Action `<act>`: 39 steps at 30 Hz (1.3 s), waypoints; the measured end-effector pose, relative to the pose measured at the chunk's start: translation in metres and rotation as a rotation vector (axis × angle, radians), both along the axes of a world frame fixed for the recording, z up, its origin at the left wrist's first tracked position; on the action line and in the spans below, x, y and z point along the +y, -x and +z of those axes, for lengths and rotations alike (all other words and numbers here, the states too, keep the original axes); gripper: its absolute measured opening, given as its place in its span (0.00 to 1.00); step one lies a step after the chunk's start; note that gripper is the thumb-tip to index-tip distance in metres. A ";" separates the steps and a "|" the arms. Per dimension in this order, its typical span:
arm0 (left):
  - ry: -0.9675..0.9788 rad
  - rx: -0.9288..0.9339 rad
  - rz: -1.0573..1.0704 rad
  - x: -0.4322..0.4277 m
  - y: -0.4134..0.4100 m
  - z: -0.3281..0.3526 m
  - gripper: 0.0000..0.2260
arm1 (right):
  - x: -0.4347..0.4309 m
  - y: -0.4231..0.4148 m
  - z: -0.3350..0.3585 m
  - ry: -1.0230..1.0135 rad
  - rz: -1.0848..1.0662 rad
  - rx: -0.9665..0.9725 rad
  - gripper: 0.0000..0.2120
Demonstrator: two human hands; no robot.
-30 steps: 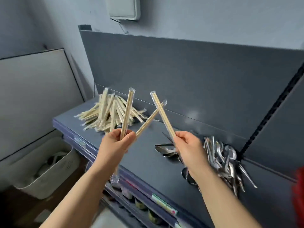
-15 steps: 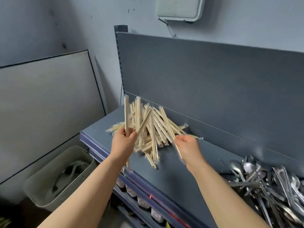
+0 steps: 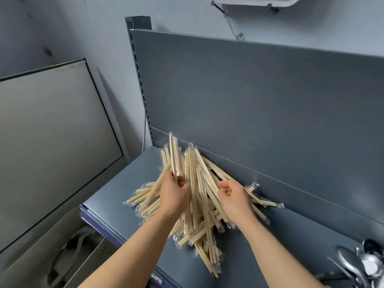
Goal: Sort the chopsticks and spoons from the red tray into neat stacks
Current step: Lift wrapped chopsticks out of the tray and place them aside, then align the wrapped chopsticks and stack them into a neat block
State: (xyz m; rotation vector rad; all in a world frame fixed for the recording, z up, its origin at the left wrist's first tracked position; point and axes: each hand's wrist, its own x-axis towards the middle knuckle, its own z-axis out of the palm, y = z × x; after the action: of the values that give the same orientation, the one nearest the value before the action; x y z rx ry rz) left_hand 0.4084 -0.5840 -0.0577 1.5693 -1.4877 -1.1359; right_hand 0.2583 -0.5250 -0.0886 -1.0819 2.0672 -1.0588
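Chopsticks (image 3: 199, 196): wrapped pairs in a loose, crossed pile at the left end of the shelf (image 3: 291, 246), leaning against its back panel (image 3: 249, 100). Probably very light and stiff, being thin wood inside clear film. Film likely slippery, with loose ends sticking out. Easy to snap if bent, and easy to slide off a heap. Best to take near the middle of the length, a few together, all turned one way, never by the film ends.

Left hand (image 3: 174, 196) above the pile at the shelf's left end, thumb and fingers pinching a few pairs near their lower part, tips pointing up. Right hand (image 3: 234, 197) just beside, also over the pile, fingers curled toward the thumb. Impossible to tell whether pinching a pair or only touching.

Spoons (image 3: 353, 265): shiny metal heap at the right end of the shelf, well apart from the pile, probably heavier and smooth. Bin (image 3: 31, 256) below the shelf's left end. Pale board (image 3: 52, 132) leaning to the left of the shelf. White box (image 3: 249, 1) on the wall above the shelf. Nothing between hands and pile. Only risk the near edge of the shelf, with some chopstick ends lying close to it.
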 end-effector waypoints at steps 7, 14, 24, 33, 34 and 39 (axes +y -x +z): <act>0.167 -0.213 -0.227 -0.031 -0.015 -0.004 0.22 | -0.011 -0.002 0.007 0.017 -0.046 0.181 0.12; 0.135 -0.328 -0.290 -0.085 -0.043 -0.016 0.31 | -0.014 -0.025 0.012 -0.051 -0.074 0.305 0.19; 0.139 -0.188 -0.514 -0.107 -0.053 -0.021 0.39 | -0.031 -0.063 0.014 -0.259 -0.134 0.374 0.33; 0.032 -0.161 -0.609 -0.103 -0.038 -0.017 0.19 | -0.037 -0.066 0.015 -0.262 -0.209 0.246 0.15; 0.028 -0.172 -0.616 -0.103 -0.034 -0.015 0.18 | -0.036 -0.065 0.015 -0.249 -0.224 0.231 0.15; -0.115 -0.076 -0.644 -0.107 -0.027 -0.008 0.12 | -0.031 -0.056 0.018 -0.213 -0.219 0.107 0.13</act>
State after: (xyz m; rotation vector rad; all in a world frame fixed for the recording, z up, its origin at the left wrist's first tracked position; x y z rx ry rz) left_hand 0.4351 -0.6908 -0.0661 1.2374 -2.0928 -1.5442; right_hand 0.3146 -0.5560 -0.0701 -0.8372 2.3647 -0.8714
